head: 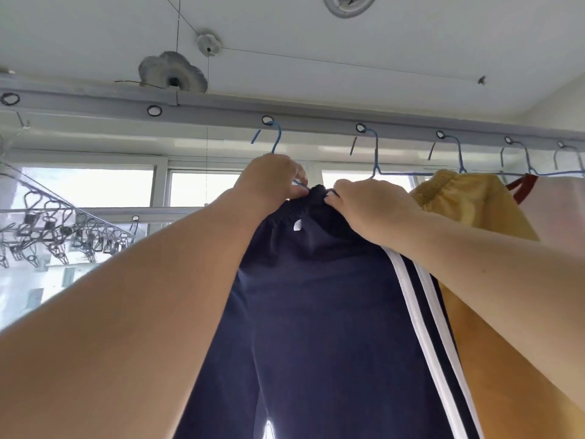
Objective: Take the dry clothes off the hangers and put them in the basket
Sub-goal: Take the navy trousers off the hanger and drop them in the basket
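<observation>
Navy trousers point(316, 312) with two white side stripes hang from a blue wire hanger point(276, 137) hooked into a hole of the grey overhead rail point(316, 110). My left hand point(272, 179) grips the hanger just under its hook, at the left end of the elastic waistband. My right hand point(370, 207) pinches the waistband on the right side. The basket is out of view.
Right of the trousers hang a yellow garment point(468, 204) and a pale one with a red collar point(557, 210), on further blue hangers point(375, 150) along the rail. A rack of clothes pegs point(63, 229) hangs at the left before the windows.
</observation>
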